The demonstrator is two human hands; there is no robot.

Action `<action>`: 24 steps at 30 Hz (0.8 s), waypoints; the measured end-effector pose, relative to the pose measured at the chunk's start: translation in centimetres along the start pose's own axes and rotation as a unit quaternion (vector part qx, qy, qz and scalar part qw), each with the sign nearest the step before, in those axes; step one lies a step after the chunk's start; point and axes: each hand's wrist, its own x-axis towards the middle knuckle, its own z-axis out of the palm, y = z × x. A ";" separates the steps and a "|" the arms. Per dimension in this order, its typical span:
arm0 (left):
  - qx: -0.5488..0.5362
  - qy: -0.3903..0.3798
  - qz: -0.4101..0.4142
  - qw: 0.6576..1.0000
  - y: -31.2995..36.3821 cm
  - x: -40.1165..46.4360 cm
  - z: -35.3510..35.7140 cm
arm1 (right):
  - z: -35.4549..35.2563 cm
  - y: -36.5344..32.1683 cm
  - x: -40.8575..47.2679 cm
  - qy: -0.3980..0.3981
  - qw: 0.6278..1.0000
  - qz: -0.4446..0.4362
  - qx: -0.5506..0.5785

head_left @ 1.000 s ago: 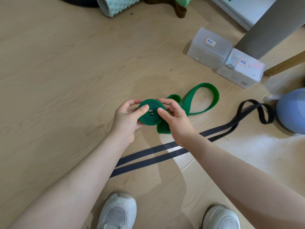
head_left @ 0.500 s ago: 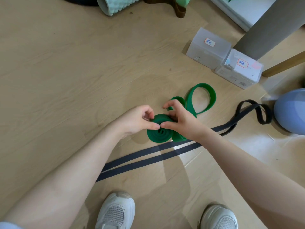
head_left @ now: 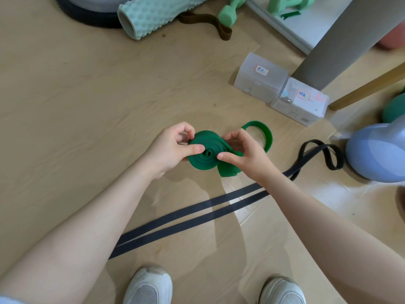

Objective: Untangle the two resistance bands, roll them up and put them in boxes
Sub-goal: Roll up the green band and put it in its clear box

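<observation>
Now, hands: left hand (head_left: pixel 173 150) and right hand (head_left: pixel 245 153) both pinch the flat green rubber resistance band (head_left: pixel 205 157), keeping its coil tight above the floor.
Tail: short loop trails right.
Black band (head_left: pixel 197 216): flat on floor, unrolled.

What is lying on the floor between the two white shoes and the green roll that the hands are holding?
In the head view, the black resistance band lies there, stretched flat as two parallel strips across the floor, between the shoes and the green band roll.

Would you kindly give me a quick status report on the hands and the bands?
Left hand and right hand both gripping green band, mostly coiled, loose loop left. Black band flat on floor, unrolled. Boxes shut, nothing blocking.
</observation>
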 end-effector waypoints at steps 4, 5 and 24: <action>-0.045 0.044 0.031 0.998 4.5 1.1 -0.8 | -1.9 -0.1 -0.5 -0.002 0.984 -0.021 -0.179; -0.053 0.049 0.035 0.997 5.5 1.3 -0.7 | -2.1 -0.4 -0.2 0.011 0.981 -0.023 -0.191; -0.312 0.067 0.004 0.948 17.9 2.2 1.0 | -14.6 -10.7 1.9 -0.094 0.971 0.001 0.218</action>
